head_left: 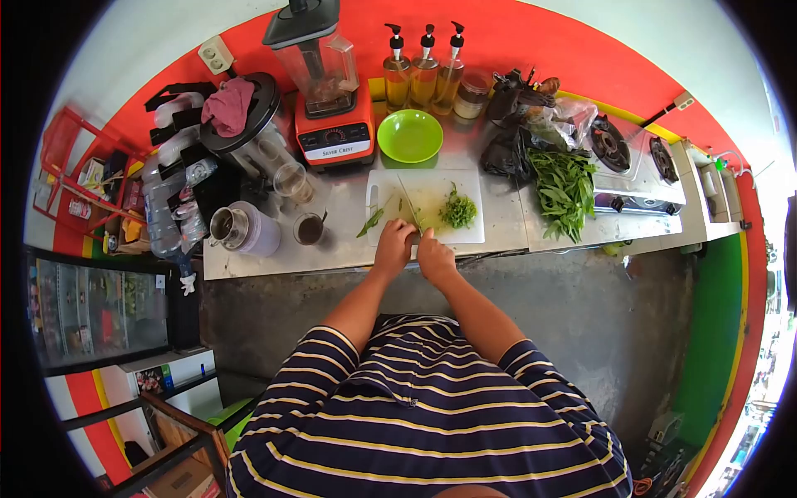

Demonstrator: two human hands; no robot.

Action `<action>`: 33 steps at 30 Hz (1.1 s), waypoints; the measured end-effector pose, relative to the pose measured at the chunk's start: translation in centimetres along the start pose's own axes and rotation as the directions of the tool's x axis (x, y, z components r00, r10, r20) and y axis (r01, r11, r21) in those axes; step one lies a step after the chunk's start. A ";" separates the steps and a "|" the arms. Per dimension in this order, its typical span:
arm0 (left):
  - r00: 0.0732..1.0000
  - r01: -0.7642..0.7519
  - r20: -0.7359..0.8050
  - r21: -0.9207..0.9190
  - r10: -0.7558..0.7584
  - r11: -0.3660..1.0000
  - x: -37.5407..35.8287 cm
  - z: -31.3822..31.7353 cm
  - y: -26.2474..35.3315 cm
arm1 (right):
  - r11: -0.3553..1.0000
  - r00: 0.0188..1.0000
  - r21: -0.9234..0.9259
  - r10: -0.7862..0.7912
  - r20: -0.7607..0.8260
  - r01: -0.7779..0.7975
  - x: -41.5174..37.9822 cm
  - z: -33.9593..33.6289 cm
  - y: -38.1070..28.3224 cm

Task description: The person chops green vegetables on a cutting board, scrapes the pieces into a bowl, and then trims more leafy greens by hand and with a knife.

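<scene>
On the counter's front edge lies a white cutting board [469, 232]. My right hand [435, 254] is closed around the handle of a kitchen knife [407, 194], whose blade points away from me across the board. Close beside the blade, my left hand [393, 247] has its fingers bent and pressed together at the board's near edge; what they hold is hidden. A pile of chopped green leaves [458, 209] sits on the right of the board. Some uncut green leaves [371, 222] lie at its left.
Behind the board stand a green bowl [410, 136], a red blender [334, 137] and pump bottles [424, 79]. Leafy greens [563, 191] lie right, beside a gas stove [635, 183]. A glass [310, 230] and a metal-topped jug [249, 231] stand left.
</scene>
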State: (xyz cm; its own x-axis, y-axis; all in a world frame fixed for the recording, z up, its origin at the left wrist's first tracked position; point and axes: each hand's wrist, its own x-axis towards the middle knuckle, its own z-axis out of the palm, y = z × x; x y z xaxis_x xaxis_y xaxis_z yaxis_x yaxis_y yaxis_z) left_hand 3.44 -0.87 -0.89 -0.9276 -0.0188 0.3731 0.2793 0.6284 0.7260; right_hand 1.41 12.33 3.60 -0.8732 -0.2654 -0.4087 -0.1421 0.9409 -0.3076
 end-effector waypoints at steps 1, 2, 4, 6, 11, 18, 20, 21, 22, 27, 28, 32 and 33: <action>1.000 0.011 -0.005 0.052 -0.011 0.999 0.2 -0.1 0.2 | 1.000 1.000 0.015 -0.011 -0.005 0.011 0.0 0.0 0.1; 1.000 0.021 -0.012 0.103 -0.019 0.995 0.5 -0.2 0.4 | 1.000 1.000 0.021 -0.015 -0.002 0.016 -0.1 0.0 0.2; 0.998 0.067 0.007 0.186 -0.069 0.980 1.1 -0.6 0.9 | 0.997 0.999 -0.060 -0.045 -0.021 0.043 -0.4 0.1 0.6; 0.991 0.120 0.018 0.262 -0.129 0.958 0.7 -0.3 1.3 | 0.999 1.000 -0.033 -0.023 -0.007 0.023 -1.5 0.9 0.9; 0.932 0.359 -0.054 0.262 -0.358 0.896 0.4 0.5 2.0 | 1.000 1.000 -0.017 -0.010 0.029 0.010 -0.9 0.3 0.9; 0.924 0.380 -0.042 0.221 -0.380 0.898 0.4 0.3 1.6 | 1.000 0.999 0.023 -0.006 0.051 0.005 -1.9 0.3 0.6; 0.919 0.395 -0.080 0.176 -0.387 0.902 0.4 1.0 1.3 | 1.000 0.998 0.006 0.017 0.055 -0.018 -2.1 0.4 0.7; 0.919 0.395 -0.084 0.181 -0.386 0.901 0.6 0.9 1.1 | 1.000 0.999 -0.003 0.011 0.036 -0.011 -1.5 0.3 0.7; 0.934 0.355 -0.059 0.222 -0.351 0.908 0.7 0.9 0.8 | 1.000 1.000 -0.014 0.005 0.021 -0.005 -1.1 0.4 0.8; 0.961 0.273 -0.016 0.226 -0.276 0.935 0.7 0.5 2.1 | 0.996 0.996 -0.017 -0.092 -0.019 0.092 0.0 -0.4 1.3; 0.965 0.261 -0.040 0.191 -0.258 0.946 0.5 0.6 2.4 | 0.996 0.997 -0.031 -0.080 0.004 0.080 -0.7 -0.4 1.1; 0.964 0.217 -0.184 0.123 -0.193 0.968 -0.9 2.1 1.5 | 0.999 0.999 -0.030 -0.039 -0.012 0.038 -2.1 0.5 0.5; 0.964 0.220 -0.178 0.128 -0.196 0.967 -1.0 1.9 1.3 | 0.999 0.999 -0.024 -0.037 -0.007 0.037 -1.9 0.4 0.5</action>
State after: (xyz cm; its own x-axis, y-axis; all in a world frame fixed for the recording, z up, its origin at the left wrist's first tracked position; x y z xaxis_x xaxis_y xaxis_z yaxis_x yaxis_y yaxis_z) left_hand 4.27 1.43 -1.46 -0.9052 -0.2791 0.3205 0.0348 0.7030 0.7104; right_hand 3.17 13.16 3.84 -0.8704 -0.2991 -0.3912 -0.1854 0.9350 -0.3022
